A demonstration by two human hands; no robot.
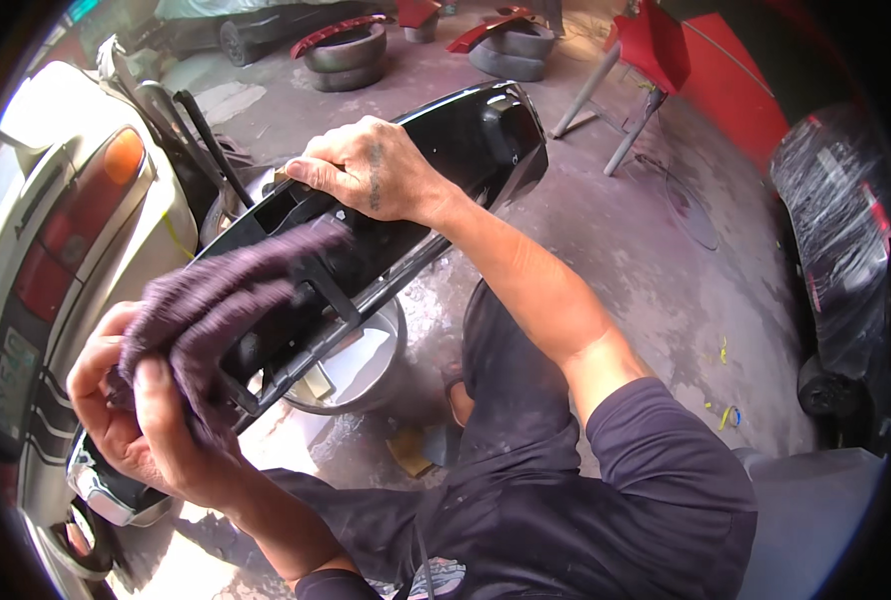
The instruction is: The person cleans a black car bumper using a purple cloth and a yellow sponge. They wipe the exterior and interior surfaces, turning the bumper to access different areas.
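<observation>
A long, glossy black car bumper point(453, 150) lies slantwise before me, from the upper right to the lower left, its slotted, ribbed side facing me. My right hand point(378, 169) grips its upper edge near the middle, thumb towards the left. In my left hand point(168, 420) is a bunched purple-brown cloth point(213, 300), held between thumb and fingers. The cloth's loose end is blurred and hangs across the bumper; whether it touches the surface, I cannot tell. Below the bumper stands a bucket point(399, 330) of pale liquid, partly hidden, with a light-coloured block point(316, 382) in it.
To the left is a white car's rear with its tail light point(70, 232). Stacked tyres point(344, 60) bearing red panels stand at the back, near a trestle stand point(588, 90) with a red part. Plastic-wrapped goods point(835, 247) line the right. Yellow scraps point(724, 351) litter the floor.
</observation>
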